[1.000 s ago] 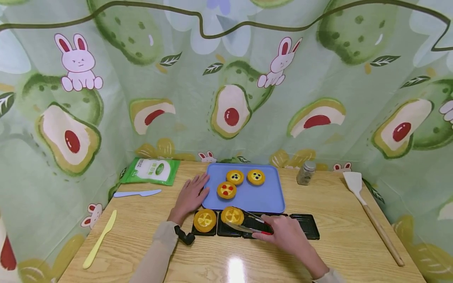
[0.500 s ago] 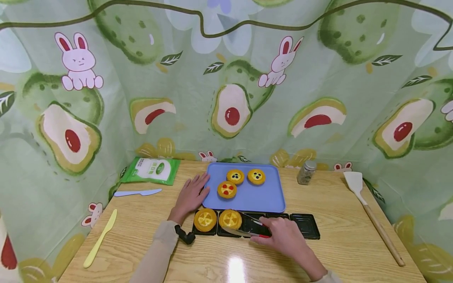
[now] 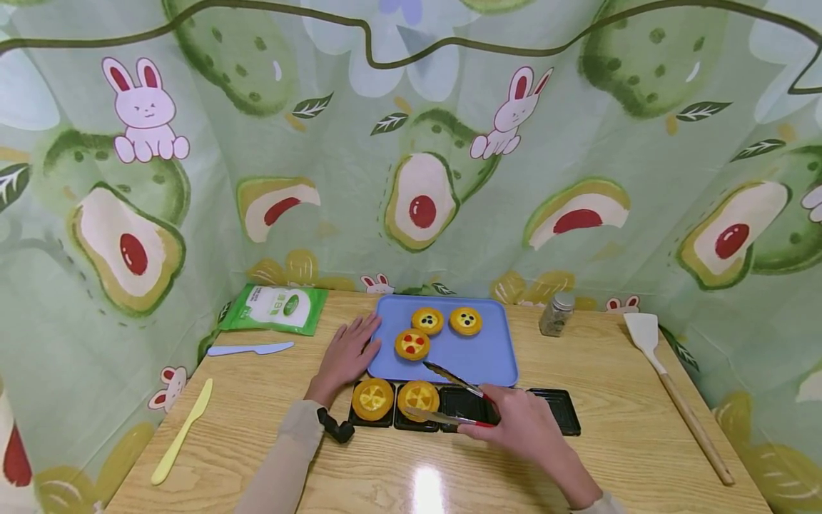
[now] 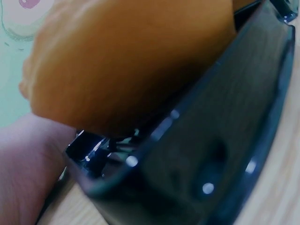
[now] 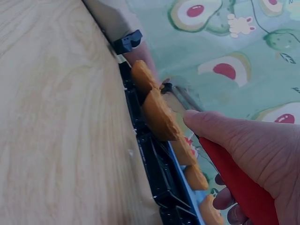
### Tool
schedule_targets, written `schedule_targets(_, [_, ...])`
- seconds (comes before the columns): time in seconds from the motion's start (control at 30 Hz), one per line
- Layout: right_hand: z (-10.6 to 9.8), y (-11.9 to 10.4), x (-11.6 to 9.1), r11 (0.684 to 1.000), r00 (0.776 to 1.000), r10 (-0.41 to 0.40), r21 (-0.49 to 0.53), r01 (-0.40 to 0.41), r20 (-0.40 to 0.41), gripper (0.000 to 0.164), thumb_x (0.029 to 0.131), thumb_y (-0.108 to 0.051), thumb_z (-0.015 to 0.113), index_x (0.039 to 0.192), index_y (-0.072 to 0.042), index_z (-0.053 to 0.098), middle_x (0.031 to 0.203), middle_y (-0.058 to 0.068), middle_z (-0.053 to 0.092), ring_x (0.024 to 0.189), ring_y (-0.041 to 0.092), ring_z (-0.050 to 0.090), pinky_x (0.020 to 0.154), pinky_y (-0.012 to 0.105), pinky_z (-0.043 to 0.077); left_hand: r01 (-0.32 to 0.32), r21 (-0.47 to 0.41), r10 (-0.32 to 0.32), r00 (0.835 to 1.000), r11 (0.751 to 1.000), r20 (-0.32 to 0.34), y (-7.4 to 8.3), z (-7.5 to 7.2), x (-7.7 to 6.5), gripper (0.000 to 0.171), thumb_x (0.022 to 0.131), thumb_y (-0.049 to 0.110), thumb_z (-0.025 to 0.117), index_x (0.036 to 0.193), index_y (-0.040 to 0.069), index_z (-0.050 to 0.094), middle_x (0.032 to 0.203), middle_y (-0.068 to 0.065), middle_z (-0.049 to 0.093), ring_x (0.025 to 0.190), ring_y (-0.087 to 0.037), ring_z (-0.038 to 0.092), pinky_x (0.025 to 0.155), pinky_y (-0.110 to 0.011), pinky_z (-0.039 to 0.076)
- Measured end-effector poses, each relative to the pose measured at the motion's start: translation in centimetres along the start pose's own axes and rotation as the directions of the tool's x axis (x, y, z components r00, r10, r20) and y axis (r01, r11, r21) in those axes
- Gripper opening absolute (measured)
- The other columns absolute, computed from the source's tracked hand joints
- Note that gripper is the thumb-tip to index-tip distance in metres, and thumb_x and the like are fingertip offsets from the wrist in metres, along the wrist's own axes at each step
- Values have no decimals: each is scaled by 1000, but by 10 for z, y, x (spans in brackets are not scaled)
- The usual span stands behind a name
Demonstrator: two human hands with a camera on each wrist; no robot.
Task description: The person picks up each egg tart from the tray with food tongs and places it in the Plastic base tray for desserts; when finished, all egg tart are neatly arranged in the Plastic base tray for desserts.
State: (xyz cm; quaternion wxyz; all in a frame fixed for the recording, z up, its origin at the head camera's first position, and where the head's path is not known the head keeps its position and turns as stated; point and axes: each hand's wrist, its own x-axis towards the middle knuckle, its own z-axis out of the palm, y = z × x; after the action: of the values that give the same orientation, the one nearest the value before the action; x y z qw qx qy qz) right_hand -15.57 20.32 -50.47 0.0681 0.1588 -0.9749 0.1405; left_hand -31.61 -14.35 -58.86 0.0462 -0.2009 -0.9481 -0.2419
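My right hand [image 3: 525, 428] grips a pair of tongs [image 3: 449, 417] by its red handles, the arms spread wide. One tong tip reaches over a large egg tart [image 3: 418, 394], the other above the blue tray's front edge. That tart sits in the second compartment of a row of black plastic trays [image 3: 472, 404]; another large tart [image 3: 372, 397] fills the leftmost one. My left hand [image 3: 347, 355] lies with straight fingers at the left edge of the blue tray [image 3: 478, 357]. In the right wrist view, the red handle [image 5: 234, 176] lies in my palm.
On the blue tray stand two small tarts with dark berries [image 3: 465, 321] and one with red pieces [image 3: 412, 345]. A green packet [image 3: 272, 310], blue knife [image 3: 250, 350] and yellow knife [image 3: 183, 432] lie left. A jar [image 3: 556, 314] and wood-handled spatula [image 3: 677, 396] are right.
The large tart has moved slightly left and settled into the second black compartment. The tongs have since spread apart and let go of it. My left hand has stayed in place.
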Motion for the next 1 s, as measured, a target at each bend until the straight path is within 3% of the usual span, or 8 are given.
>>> schedule_targets(0.23, [-7,5,5,996,996,84,24,-83,-20,58,75,-74,80,90,-21,63,59,-10,38,48,8,31,45,26,21,1,2,-1,1000,1000,4,0,0,0,60,112,46,41,166,22,32,172,3,26,160,-31,20,128,-57,12])
schedule_targets(0.47, [-10,16,11,993,993,114,24,-113,-35,64,81,-79,70,91,-17,60,62,-8,41,45,10,33,43,26,22,-6,16,6,1000,1000,3,-1,1,0,60,112,47,40,166,22,32,172,3,26,160,-30,21,128,-57,13])
schedule_targets(0.6, [-9,20,13,993,992,118,28,-117,-37,65,84,-78,67,101,-14,63,64,-6,43,45,11,35,41,28,25,-2,12,2,1000,1000,10,-2,2,0,60,112,47,40,166,23,31,172,4,25,160,-30,20,128,-56,12])
schedule_targets(0.8, [-7,22,16,990,990,136,48,-134,-45,77,87,-76,66,123,-7,65,79,-2,59,53,11,44,42,29,33,2,14,-2,1000,1000,12,-1,1,0,60,112,47,40,167,24,30,172,5,24,160,-29,19,128,-56,11])
schedule_targets(1.0, [-3,28,22,980,981,188,72,-185,-45,79,87,-77,65,123,-6,64,75,-1,51,57,14,46,45,30,34,4,11,-4,1000,1000,10,-1,1,0,60,112,47,40,166,23,31,172,5,24,160,-29,19,129,-55,11])
